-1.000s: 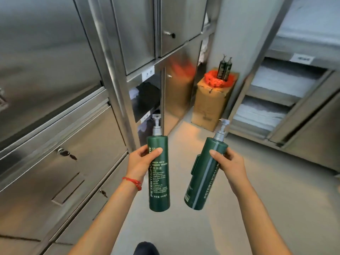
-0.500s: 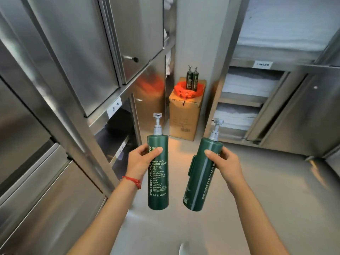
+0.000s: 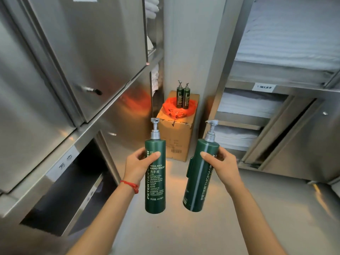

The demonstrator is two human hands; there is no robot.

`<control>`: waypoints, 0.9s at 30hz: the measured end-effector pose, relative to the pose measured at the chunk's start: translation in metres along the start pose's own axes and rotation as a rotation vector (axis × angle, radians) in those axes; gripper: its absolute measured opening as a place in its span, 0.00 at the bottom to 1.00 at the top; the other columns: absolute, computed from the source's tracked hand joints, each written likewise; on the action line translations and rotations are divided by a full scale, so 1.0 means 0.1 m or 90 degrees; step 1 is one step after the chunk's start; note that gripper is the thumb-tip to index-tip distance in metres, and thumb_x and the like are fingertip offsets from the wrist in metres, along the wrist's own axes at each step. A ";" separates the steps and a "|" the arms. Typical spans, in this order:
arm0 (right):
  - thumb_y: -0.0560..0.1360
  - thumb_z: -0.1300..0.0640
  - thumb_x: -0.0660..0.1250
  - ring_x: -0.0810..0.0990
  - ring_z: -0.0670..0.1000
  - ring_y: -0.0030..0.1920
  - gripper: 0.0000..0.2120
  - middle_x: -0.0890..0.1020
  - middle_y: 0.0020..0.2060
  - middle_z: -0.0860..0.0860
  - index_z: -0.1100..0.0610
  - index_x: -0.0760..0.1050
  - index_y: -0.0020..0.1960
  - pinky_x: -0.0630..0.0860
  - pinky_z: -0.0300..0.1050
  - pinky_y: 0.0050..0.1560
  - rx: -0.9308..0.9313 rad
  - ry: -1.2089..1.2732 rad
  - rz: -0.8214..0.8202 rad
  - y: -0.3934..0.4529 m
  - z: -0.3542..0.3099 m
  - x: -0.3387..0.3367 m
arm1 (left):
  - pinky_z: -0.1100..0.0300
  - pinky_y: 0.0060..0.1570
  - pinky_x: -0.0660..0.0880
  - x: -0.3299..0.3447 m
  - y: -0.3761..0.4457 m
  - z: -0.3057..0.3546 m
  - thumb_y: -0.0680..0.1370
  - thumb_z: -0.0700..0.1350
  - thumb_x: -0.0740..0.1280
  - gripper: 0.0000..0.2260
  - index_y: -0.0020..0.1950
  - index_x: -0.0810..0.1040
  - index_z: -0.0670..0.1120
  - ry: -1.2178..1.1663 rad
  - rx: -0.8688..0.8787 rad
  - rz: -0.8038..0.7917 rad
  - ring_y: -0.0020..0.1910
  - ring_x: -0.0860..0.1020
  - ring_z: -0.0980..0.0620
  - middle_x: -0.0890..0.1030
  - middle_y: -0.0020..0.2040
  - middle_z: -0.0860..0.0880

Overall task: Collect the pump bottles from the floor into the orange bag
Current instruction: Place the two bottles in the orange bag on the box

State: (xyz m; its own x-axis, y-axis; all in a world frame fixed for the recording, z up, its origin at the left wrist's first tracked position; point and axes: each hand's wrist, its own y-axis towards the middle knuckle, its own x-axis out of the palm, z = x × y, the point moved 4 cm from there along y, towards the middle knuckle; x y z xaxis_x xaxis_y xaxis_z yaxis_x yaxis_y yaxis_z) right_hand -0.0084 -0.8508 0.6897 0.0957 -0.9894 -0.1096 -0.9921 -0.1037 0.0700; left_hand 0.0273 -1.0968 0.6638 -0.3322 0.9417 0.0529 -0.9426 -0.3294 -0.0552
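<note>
Standing upright: L bottle (image 3: 155, 173); R bottle (image 3: 201, 175) tilted.

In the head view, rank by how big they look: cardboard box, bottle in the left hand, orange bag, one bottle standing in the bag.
1. bottle in the left hand, though nearness to the camera inflates it
2. cardboard box
3. orange bag
4. bottle standing in the bag, probably the same true size as the held one

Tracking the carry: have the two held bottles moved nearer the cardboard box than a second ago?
Yes. Both held bottles have come closer to the cardboard box with the orange bag.
</note>
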 end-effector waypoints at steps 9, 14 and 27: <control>0.68 0.54 0.73 0.81 0.39 0.40 0.10 0.83 0.41 0.46 0.49 0.77 0.47 0.74 0.29 0.35 0.019 -0.018 0.017 1.45 0.22 0.22 | 0.71 0.31 0.74 0.28 1.59 0.02 0.67 0.40 0.73 0.08 0.41 0.81 0.51 0.017 0.021 -0.026 0.34 0.80 0.61 0.84 0.33 0.56; 0.68 0.55 0.73 0.81 0.39 0.41 0.10 0.83 0.42 0.45 0.49 0.77 0.47 0.74 0.28 0.36 0.034 -0.015 0.055 2.19 0.31 0.37 | 0.71 0.32 0.74 0.37 2.49 -0.01 0.66 0.40 0.75 0.08 0.39 0.81 0.52 0.026 0.009 -0.062 0.33 0.80 0.61 0.84 0.33 0.58; 0.67 0.58 0.74 0.81 0.40 0.41 0.12 0.83 0.43 0.48 0.54 0.77 0.49 0.75 0.30 0.38 0.068 -0.031 0.110 3.93 0.66 0.38 | 0.73 0.30 0.73 0.81 4.39 -0.19 0.66 0.39 0.74 0.10 0.42 0.80 0.52 0.029 -0.036 -0.078 0.33 0.80 0.64 0.83 0.33 0.58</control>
State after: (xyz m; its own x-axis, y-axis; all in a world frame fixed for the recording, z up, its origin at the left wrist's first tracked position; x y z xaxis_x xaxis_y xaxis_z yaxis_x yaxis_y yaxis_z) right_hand -0.4004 -0.9224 0.6471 -0.0778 -0.9850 -0.1537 -0.9967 0.0807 -0.0127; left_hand -0.4125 -1.1636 0.6247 -0.2114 0.9772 0.0179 -0.9721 -0.2083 -0.1079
